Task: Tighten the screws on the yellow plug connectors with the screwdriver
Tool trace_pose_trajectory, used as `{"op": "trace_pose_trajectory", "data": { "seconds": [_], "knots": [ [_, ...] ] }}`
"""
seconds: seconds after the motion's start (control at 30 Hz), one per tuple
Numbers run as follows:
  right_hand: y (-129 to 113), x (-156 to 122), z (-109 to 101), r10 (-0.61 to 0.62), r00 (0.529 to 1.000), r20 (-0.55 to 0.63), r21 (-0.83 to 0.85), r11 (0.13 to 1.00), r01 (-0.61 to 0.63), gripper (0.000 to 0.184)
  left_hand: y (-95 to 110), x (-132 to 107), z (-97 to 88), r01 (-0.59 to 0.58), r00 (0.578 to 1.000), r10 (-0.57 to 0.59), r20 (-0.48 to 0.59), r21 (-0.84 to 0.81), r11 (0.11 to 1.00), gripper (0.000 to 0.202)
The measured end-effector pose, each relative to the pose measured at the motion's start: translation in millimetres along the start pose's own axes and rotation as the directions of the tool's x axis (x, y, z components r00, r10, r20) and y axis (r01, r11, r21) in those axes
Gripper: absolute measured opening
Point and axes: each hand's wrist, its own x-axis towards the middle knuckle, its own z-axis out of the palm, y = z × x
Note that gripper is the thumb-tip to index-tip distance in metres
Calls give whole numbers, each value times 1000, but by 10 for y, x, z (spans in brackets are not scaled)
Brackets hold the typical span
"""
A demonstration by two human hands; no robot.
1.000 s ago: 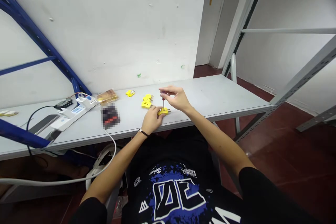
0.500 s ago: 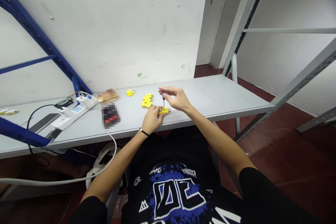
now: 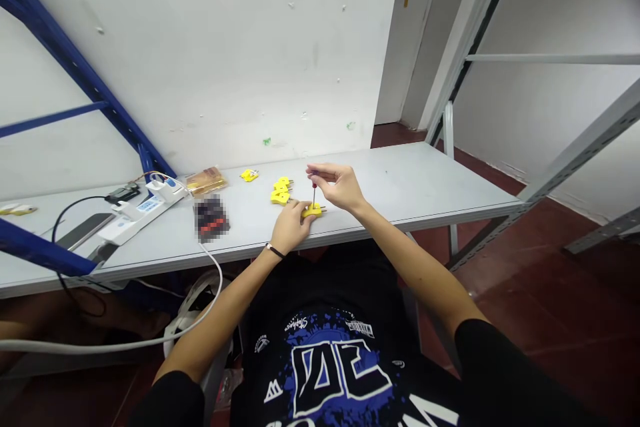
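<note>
Near the table's front edge, my left hand (image 3: 293, 223) pins a yellow two-pin plug (image 3: 312, 211) against the surface, its pins pointing right. My right hand (image 3: 341, 187) grips a screwdriver (image 3: 314, 195) with a thin shaft and a red part at the handle. The screwdriver stands nearly upright, its tip on top of the plug; fingers hide most of the handle. Just behind my left hand lies a small group of yellow plugs (image 3: 281, 191). Farther back and left are smaller yellow pieces (image 3: 249, 175) with something whitish on them.
Left on the grey table (image 3: 400, 180) are a blurred-out dark and red item (image 3: 211, 218), a clear bag of brass-coloured parts (image 3: 206, 181), a white power strip (image 3: 143, 213) and a phone (image 3: 85, 231). A white cable (image 3: 217, 267) hangs over the front edge. Blue posts (image 3: 85, 67) rise at left.
My right hand has shifted very slightly and the screwdriver leans a touch more, its tip still on the plug. The left hand keeps its hold. The whole view has moved a little.
</note>
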Motion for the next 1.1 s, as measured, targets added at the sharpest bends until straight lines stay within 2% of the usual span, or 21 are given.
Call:
{"op": "trace_pose_trajectory", "data": {
  "seconds": [0.6, 0.8, 0.9, 1.0, 1.1],
  "knots": [
    [-28, -14, 6, -35, 999, -15, -53, 998, 34, 29, 27, 2, -15, 12, 1000, -12, 14, -1, 1000, 29],
    [-90, 46, -92, -100, 991, -86, -87, 992, 93, 27, 21, -3, -8, 12, 1000, -12, -4, -6, 1000, 29],
    [16, 109, -212, -107, 986, -130, -122, 988, 91, 28, 11, -3, 1, -1, 1000, 1, -4, -2, 1000, 30],
    [258, 165, -353, -52, 987, -149, -152, 988, 29, 29, 3, -3, 8, -6, 1000, 6, -6, 2, 1000, 30],
    [492, 195, -473, -79, 987, -137, -261, 964, 41, 23, 1, -5, 10, 0, 1000, 0, -6, 6, 1000, 30]
  ]
}}
